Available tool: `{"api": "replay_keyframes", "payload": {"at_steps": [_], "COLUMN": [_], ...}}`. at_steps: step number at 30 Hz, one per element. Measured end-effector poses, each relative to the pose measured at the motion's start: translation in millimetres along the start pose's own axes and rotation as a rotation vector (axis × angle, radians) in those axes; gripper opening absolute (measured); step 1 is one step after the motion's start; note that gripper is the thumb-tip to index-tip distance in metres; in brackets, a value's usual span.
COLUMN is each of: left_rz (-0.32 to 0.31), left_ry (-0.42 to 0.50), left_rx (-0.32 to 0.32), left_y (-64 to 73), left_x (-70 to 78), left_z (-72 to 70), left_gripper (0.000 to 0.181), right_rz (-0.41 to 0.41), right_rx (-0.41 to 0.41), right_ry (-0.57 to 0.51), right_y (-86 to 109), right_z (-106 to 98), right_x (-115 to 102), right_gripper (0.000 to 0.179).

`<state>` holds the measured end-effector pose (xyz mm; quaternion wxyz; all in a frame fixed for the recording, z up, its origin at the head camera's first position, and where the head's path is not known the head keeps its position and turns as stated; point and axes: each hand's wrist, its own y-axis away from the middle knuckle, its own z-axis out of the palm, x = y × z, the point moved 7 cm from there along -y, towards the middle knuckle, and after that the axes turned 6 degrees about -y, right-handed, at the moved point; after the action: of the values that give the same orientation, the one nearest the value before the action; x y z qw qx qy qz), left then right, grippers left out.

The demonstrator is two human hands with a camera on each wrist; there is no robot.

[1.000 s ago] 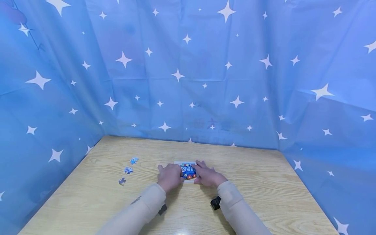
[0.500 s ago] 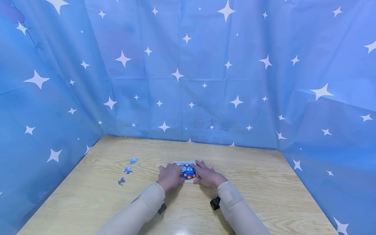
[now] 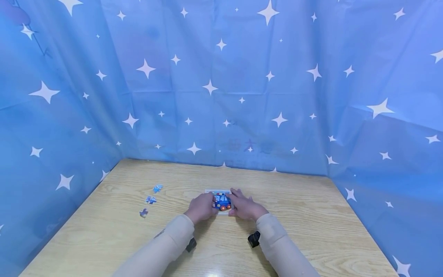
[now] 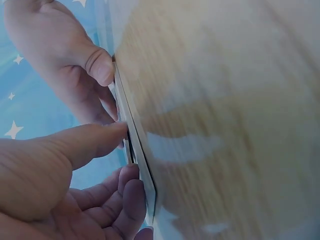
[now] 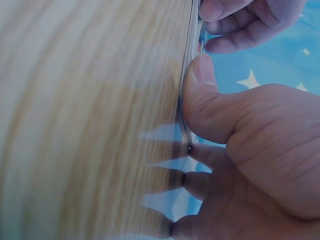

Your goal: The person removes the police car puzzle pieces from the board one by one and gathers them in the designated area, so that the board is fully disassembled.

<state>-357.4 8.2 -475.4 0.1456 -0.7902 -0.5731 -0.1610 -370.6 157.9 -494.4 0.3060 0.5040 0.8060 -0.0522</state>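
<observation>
Head view, nearest first, shows us two pale sleeves [image 3: 169,240] running forward to the hands. Our left hand [image 3: 201,207] covers the left end of the puzzle [image 3: 222,201], and our right hand [image 3: 245,206] flanks the right end. The puzzle lies flat between them, its long axis running across us from one hand to the other, so neither hand is clearly nearer; that sideways lie is, we judge, what any move turns on. From the left fingers the truck picture lies to the right; from the right fingers, to the left. On the left, the thumb is stretched out and the fingers are curled at the near edge; whether a piece is pinched there we cannot tell. On the right, the fingers are spread and fairly straight, tips down on the table [image 3: 297,215], with the thumb against the edge. Well apart, off to our left, three loose pieces make a slanting row: a dark one [image 3: 144,212], a blue-and-white one [image 3: 151,200] and a light blue one [image 3: 157,188], all nearer the left hand. Beyond the table hangs a blue curtain [image 3: 242,127] with white stars
</observation>
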Motion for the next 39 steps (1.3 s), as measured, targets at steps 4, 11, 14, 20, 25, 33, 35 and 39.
{"api": "replay_keyframes", "payload": {"at_steps": [4,11,14,20,25,33,35,39], "left_rz": [-0.027,-0.055,-0.057,-0.01,0.02,0.038,0.043,0.059], "left_ry": [0.044,0.07,0.075,0.067,0.051,0.006,0.003,-0.018], "left_rx": [-0.012,-0.017,-0.015,-0.003,0.001,0.016,0.018,0.025], "left_y": [-1.4,-3.2,-4.1,-3.2,-4.3,-5.5,-5.1,-4.4], "left_x": [-3.7,-5.2,-5.0,-3.1,-3.1,-3.3,-3.3,-2.3], "left_z": [1.5,2.7,3.1,2.0,1.0,-1.0,-1.2,-1.9], "left_gripper": [0.029,0.035,0.032,0.029,0.029,0.022,0.022,0.023], "right_rz": [-0.001,0.004,0.006,0.01,0.003,-0.009,-0.008,-0.003], "right_rx": [-0.004,0.005,0.007,-0.002,-0.002,-0.002,-0.001,0.0], "right_ry": [-0.004,-0.005,-0.005,-0.006,-0.007,-0.002,-0.001,0.0], "right_y": [0.3,0.2,0.3,1.0,1.7,1.7,1.3,0.5], "right_z": [0.3,-0.2,-0.4,0.8,-0.3,-1.3,-0.9,0.4], "right_x": [-0.6,-1.0,-0.9,-0.2,-1.3,-2.5,-1.8,-0.4], "right_gripper": [0.072,0.071,0.07,0.07,0.07,0.072,0.072,0.072]}}
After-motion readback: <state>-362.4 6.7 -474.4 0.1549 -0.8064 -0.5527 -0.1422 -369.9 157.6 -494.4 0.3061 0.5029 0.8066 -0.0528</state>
